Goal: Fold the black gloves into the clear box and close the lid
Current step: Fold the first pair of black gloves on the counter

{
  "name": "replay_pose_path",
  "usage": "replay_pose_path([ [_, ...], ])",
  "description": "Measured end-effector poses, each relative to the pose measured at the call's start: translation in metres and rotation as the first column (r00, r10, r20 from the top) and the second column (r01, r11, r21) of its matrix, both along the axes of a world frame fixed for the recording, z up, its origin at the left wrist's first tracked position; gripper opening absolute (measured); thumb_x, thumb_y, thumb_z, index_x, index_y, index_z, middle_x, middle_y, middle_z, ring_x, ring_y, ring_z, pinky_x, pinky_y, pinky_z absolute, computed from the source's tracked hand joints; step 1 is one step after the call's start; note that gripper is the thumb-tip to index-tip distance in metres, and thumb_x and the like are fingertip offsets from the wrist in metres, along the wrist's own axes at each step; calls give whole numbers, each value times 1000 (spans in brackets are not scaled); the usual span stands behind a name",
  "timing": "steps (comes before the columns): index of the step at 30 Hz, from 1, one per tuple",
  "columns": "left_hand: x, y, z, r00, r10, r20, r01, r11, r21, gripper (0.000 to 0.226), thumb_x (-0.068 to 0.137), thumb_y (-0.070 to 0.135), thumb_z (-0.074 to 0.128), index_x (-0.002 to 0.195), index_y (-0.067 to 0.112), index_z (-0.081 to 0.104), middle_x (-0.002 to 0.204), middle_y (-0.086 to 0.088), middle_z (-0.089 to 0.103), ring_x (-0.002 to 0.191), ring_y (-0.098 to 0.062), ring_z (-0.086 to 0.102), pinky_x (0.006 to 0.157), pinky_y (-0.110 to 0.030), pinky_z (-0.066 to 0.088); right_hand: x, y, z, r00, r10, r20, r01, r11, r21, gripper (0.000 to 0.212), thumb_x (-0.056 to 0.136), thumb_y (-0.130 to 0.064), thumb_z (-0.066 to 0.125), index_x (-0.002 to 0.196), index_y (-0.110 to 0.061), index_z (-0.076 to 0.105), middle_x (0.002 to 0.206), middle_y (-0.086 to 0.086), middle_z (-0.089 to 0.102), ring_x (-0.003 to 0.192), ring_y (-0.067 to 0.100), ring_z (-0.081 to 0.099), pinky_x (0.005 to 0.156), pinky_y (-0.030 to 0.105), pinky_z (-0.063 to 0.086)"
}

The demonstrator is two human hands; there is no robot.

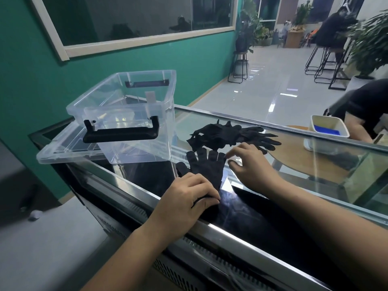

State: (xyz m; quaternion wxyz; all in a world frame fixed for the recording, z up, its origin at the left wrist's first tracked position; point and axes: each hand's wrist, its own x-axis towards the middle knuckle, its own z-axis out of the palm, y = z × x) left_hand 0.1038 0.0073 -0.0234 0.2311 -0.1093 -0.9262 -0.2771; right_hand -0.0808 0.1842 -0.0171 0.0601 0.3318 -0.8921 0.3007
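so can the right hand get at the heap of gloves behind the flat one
Probably yes. The right hand hovers just in front of the heap of gloves, seems to hold nothing, and only glass top lies between them.

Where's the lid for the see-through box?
In the head view, the lid lies flat under the clear box, at the left end of the glass counter.

Nothing here can be read: no words, brands, numbers or signs. The clear box (134, 110) has a small pale sticker (150, 97) on its far wall, too blurred to show any writing.
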Motion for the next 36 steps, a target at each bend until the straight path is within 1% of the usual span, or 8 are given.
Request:
replay_pose_path([
  [4, 0, -3, -2, 998, 16, -54, -18, 999, -41, 2, 100, 26, 74, 101, 26, 76, 108, 18, 70, 110, -5, 65, 94, -40, 52, 1, 0, 0, 1000, 0, -6, 0, 1000, 11, 16, 101, -28, 65, 114, -27, 74, 120, -3, 66, 122, 22, 52, 105, 44, 42],
  [7, -2, -5, -1, 993, 52, -103, -57, 997, -55, 12, 101, 30, 68, 100, 23, 77, 116, 16, 70, 116, -6, 64, 98, -39, 53, 1, -1, -1, 1000, 3, -15, -3, 1000, 8, 22, 101, -31, 64, 122, -26, 69, 118, -7, 66, 120, 21, 54, 104, 44, 44],
  [11, 0, -12, 3, 998, 51, 34, -50, 999, -19, 11, 103, 37, 67, 106, 31, 75, 127, 21, 66, 127, -3, 59, 107, -42, 49, 4, -2, 0, 999, 18, -41, -19, 999, -27, 32, 105, -35, 62, 136, -29, 64, 129, -7, 64, 125, 20, 53, 109, 40, 40],
  [14, 4, -12, 9, 993, 28, 116, -31, 999, 25, 15, 106, 41, 64, 116, 35, 74, 125, 26, 66, 127, 1, 60, 109, -37, 48, 6, -4, 2, 985, 149, -90, -152, 988, -22, 33, 107, -40, 58, 139, -35, 65, 140, -10, 61, 131, 15, 52, 113, 41, 39],
  [18, 10, -2, 10, 994, -33, 107, 32, 999, 11, 17, 107, 37, 64, 113, 32, 79, 123, 24, 71, 125, 2, 62, 105, -33, 49, 9, -6, 1, 950, 297, -94, -291, 954, 77, 45, 105, -54, 44, 140, -37, 65, 148, -16, 59, 136, 11, 52, 114, 43, 41],
  [24, 11, -1, 11, 983, -120, 136, 99, 984, 151, 16, 102, 14, 73, 113, 22, 82, 119, 16, 76, 121, -4, 70, 104, -27, 55, 10, -6, 2, 949, 296, -109, -280, 949, 145, 39, 108, -51, 49, 143, -41, 63, 150, -15, 57, 141, 8, 45, 115, 39, 34],
  [30, 8, -7, 10, 991, -69, 112, 62, 996, 65, 12, 100, 26, 77, 109, 31, 82, 122, 22, 71, 127, -8, 63, 106, -33, 52, 10, -9, 1, 972, 225, -68, -199, 942, 269, 50, 110, -59, 32, 155, -45, 49, 164, -8, 41, 155, 12, 26, 122, 33, 15],
  [36, 10, -8, 4, 993, -37, 113, 21, 990, 141, 14, 101, 23, 75, 111, 30, 83, 125, 20, 72, 129, -5, 65, 107, -28, 53, 9, -10, 0, 988, 145, -61, -126, 962, 243, 59, 107, -65, 30, 154, -36, 50, 161, -5, 44, 155, 17, 29, 124, 38, 20],
])
